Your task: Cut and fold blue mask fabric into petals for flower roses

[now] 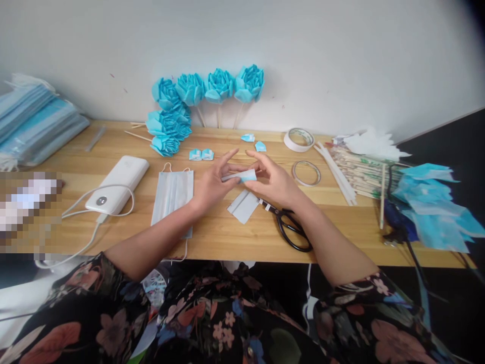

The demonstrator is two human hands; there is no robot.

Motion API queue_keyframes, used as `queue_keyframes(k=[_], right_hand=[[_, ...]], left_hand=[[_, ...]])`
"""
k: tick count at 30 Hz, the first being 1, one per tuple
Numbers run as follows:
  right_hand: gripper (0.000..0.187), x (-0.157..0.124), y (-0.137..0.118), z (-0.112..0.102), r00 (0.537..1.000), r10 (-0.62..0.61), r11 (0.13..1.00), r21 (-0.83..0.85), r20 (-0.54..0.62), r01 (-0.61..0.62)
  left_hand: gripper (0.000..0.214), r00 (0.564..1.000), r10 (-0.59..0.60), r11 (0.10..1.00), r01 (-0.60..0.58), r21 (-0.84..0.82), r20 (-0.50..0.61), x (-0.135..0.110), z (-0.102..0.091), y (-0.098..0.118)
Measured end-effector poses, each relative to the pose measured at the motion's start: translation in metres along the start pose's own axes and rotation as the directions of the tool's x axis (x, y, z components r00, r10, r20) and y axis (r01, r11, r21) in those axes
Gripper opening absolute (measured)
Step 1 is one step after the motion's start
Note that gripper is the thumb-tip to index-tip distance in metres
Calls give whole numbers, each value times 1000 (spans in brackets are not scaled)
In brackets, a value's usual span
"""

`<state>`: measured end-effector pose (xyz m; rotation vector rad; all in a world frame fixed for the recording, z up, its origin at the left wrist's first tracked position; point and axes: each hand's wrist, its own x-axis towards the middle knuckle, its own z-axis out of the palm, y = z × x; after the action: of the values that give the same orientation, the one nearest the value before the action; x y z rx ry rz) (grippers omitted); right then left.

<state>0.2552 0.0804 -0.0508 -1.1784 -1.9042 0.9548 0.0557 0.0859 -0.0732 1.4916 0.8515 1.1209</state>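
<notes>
My left hand (pixel 216 184) and my right hand (pixel 273 178) meet over the middle of the table, both closed on a small folded piece of blue and white mask fabric (pixel 248 175). Just beneath them lies a flat grey-white fabric piece (pixel 243 206). Black-handled scissors (pixel 293 230) rest beside my right wrist, partly covered by the forearm. A whole face mask (pixel 172 194) lies left of my left hand, its lower part hidden under that forearm. Beyond my fingers sit small folded blue pieces (pixel 201 154), with another blue piece (pixel 260 146) nearer my right hand.
Several blue fabric roses (pixel 220 86) on sticks stand or lie at the back. A mask stack (pixel 38 121) and white power bank (pixel 118 184) with cable are left. Tape rolls (pixel 299 139), wooden sticks (pixel 359 172), a dark blue glue gun (pixel 397 220) and blue fabric scraps (pixel 435 207) are right.
</notes>
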Motion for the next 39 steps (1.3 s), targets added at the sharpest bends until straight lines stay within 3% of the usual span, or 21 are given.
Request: queue_keyframes(k=[4,7,10,12,15,17,27,35,39], right_hand=[[48,0,-2,1,1000,-11,997,-76,-25,9],[38,1,3,0,998,10,1000,-5,-55,-10],[32,3,8,0,994,24,990,141,-110,-9],[32,4,10,0,990,27,978,208,-140,2],[36,4,11,2,988,24,967,256,-155,16],[37,4,12,4,990,11,964,265,-142,27],[39,4,12,7,994,21,972,234,-106,4],[39,2,6,3,998,42,994,103,-54,-36],[39,3,6,5,999,30,990,141,-32,-25]], left_hand=[[71,1000,24,1000,-24,-20,12,-1,2,-2],[76,999,-21,995,18,-97,-27,0,1,0],[78,991,-125,962,112,-248,-38,1,0,5],[67,977,-213,918,209,-336,25,1,1,7],[48,939,-316,858,344,-382,136,0,3,6],[43,928,-347,847,373,-379,139,-1,5,6],[30,940,-331,876,340,-342,84,-1,4,7],[24,955,-295,946,298,-125,44,0,1,6],[23,957,-289,941,286,-184,9,0,1,7]])
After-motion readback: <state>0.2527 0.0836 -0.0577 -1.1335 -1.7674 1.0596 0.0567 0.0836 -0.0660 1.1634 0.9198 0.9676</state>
